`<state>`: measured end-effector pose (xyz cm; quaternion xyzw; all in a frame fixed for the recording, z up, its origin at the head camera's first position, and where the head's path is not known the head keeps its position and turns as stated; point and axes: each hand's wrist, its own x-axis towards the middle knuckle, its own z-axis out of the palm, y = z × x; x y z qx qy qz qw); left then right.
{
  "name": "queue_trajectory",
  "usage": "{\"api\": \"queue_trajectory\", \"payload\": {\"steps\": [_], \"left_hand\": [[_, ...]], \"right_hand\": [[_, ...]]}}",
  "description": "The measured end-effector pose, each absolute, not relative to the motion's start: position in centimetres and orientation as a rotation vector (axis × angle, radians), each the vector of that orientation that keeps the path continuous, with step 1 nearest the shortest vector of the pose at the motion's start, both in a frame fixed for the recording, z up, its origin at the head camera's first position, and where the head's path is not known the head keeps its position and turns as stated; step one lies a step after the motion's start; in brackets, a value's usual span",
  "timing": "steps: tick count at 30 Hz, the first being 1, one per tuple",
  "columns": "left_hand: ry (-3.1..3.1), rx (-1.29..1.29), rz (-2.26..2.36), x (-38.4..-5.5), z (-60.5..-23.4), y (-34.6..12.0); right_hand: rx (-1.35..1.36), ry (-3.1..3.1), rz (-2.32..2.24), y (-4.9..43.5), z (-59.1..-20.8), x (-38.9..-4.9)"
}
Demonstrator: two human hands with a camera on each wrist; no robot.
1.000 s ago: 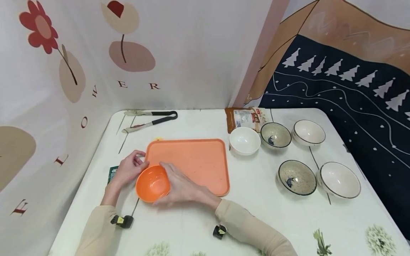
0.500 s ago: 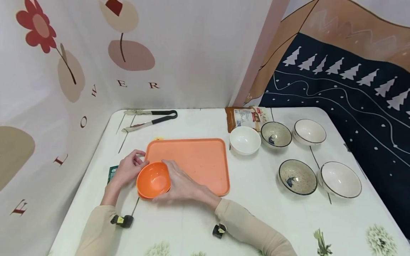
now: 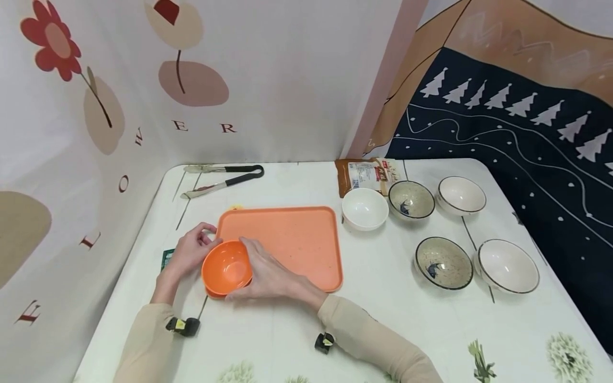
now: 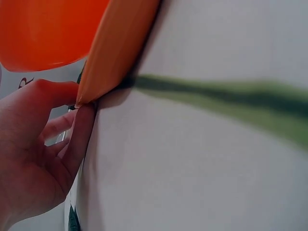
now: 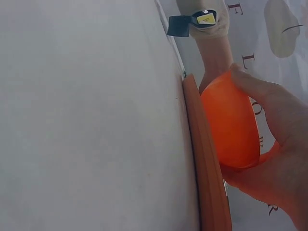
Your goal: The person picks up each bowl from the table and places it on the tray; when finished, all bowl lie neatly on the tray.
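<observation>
An orange bowl (image 3: 227, 267) is over the front left corner of a flat, lighter orange tray (image 3: 297, 242). My right hand (image 3: 270, 275) grips the bowl from its right side, thumb and fingers spread round its wall; the right wrist view shows the bowl (image 5: 230, 122) close over the tray (image 5: 206, 159). At the tray's left edge is my left hand (image 3: 189, 256). In the left wrist view its thumb and finger pinch the tray's rim (image 4: 113, 53), with the bowl (image 4: 48, 33) above. Most of the tray's left end is hidden by the bowl and hands.
Right of the tray stand a white bowl (image 3: 365, 209), two speckled grey bowls (image 3: 411, 200) and two dark-rimmed white bowls (image 3: 508, 266). A brown food packet (image 3: 366, 174) lies behind them. Black-handled tongs (image 3: 225, 178) lie at the back left; a green packet (image 3: 167, 258) is partly behind my left wrist.
The orange bowl in my right hand has shifted slightly away from me, and a bit of the tray's front corner now shows below it. My left hand has stayed at the tray's edge.
</observation>
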<state>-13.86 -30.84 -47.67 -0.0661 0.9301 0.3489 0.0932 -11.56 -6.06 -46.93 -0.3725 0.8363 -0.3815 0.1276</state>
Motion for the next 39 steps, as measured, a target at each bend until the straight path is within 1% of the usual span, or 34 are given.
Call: {"api": "queue_trajectory", "payload": {"steps": [10, 24, 34, 39], "left_hand": [[2.699, -0.180, 1.049, -15.0, -47.4, -31.8], [2.615, -0.207, 1.061, -15.3, -47.0, -32.0], [2.631, -0.217, 1.055, -15.3, -47.0, -31.6], [2.639, -0.206, 1.049, -15.1, -47.0, -31.5]], "right_hand": [[-1.039, 2.379, -1.131, -6.7, -46.8, -11.6], [-1.129, 2.396, -1.107, -8.0, -46.8, -11.5], [-1.076, 2.395, -1.099, -7.8, -46.9, -11.1], [-1.025, 2.403, -1.134, -6.7, -46.4, -10.8]]}}
